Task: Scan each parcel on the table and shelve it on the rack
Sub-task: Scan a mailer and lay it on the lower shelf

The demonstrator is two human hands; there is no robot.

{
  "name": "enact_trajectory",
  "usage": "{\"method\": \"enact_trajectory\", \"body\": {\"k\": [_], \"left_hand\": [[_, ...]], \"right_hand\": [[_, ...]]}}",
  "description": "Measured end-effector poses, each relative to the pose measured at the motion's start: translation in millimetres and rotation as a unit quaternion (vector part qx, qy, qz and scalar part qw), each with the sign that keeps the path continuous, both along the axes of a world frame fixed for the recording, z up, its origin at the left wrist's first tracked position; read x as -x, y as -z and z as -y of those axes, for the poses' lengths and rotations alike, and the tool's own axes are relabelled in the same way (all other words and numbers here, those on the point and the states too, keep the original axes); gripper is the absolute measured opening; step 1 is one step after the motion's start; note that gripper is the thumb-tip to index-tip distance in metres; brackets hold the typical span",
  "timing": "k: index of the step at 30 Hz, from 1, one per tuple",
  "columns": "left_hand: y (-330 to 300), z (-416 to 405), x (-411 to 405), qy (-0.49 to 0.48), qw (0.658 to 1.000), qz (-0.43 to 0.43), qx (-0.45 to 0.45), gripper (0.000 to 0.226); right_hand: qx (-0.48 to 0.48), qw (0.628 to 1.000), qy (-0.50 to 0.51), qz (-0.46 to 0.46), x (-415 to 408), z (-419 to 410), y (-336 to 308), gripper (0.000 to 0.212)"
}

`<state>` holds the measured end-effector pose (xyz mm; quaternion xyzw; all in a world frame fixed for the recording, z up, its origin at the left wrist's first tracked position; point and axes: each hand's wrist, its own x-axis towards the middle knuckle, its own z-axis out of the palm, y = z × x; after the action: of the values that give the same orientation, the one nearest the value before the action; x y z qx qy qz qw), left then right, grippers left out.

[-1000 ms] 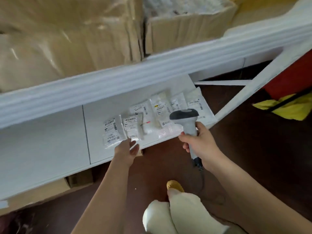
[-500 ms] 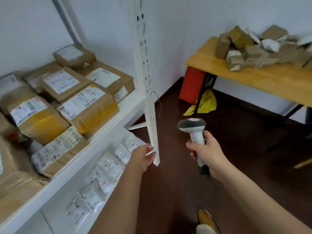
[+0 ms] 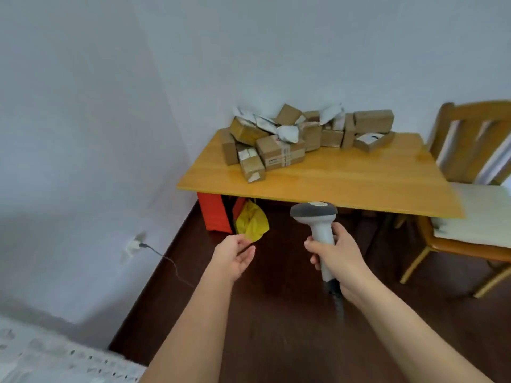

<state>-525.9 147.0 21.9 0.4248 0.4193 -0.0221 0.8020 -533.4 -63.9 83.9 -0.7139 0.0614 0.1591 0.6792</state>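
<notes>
A heap of brown cardboard parcels [image 3: 279, 153] and white mailer bags [image 3: 287, 133] lies at the back of a yellow wooden table [image 3: 345, 183] against the wall. My right hand [image 3: 336, 257] grips the handle of a grey and white barcode scanner [image 3: 315, 217], held upright in front of the table's near edge. My left hand [image 3: 233, 258] hangs over the floor with relaxed fingers and holds nothing. A blurred white corner of the rack [image 3: 55, 357] shows at the bottom left.
A wooden chair [image 3: 475, 167] with a pale cushion stands right of the table. Under the table sit a red box [image 3: 214, 217] and a yellow bag [image 3: 253, 222]. A wall socket [image 3: 132, 244] with a cable is low on the left wall. Dark wood floor [image 3: 276, 313] lies between me and the table.
My view has swung from the rack's shelves to the table. My left hand has left the small parcels on the shelf and is now empty. The scanner stays in my right hand.
</notes>
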Motion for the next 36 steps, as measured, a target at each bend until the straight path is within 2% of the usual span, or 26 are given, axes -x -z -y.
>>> {"method": "enact_trajectory", "body": {"k": [4,8,13,19,23,28,30,33,34,36], "left_hand": [[-15,39,-85,0.045,0.999,0.013,-0.005,0.02],[-6,43,-156,0.072,0.997,-0.007,-0.011,0.009],[15,23,-260,0.059,0.996,-0.054,-0.028,0.011],[2,27,-397,0.123,0.989,-0.056,-0.061,0.015],[-6,43,-473,0.164,0.976,-0.041,-0.137,0.025],[8,58,-535,0.221,0.906,-0.031,-0.358,0.03],[17,59,-558,0.251,0.873,-0.022,-0.417,0.043],[32,56,-594,0.327,0.774,-0.03,-0.542,0.07],[36,56,-605,0.334,0.757,-0.048,-0.559,0.076],[44,59,-626,0.329,0.745,-0.088,-0.573,0.085]], "right_hand": [[-0.008,0.999,0.049,0.011,-79,31,-10,0.021],[-0.013,0.998,0.068,-0.011,-141,35,4,0.022],[-0.012,0.995,0.086,-0.043,-224,30,21,0.023],[-0.014,0.99,0.141,-0.011,-330,33,2,0.019],[-0.011,0.985,0.174,0.002,-381,44,-5,0.019],[0.001,0.984,0.175,-0.017,-446,60,9,0.019],[0.001,0.987,0.161,-0.029,-477,65,18,0.02],[-0.005,0.991,0.131,-0.038,-530,74,27,0.019],[-0.006,0.992,0.12,-0.042,-547,78,29,0.019],[-0.009,0.994,0.1,-0.049,-579,88,31,0.019]]}}
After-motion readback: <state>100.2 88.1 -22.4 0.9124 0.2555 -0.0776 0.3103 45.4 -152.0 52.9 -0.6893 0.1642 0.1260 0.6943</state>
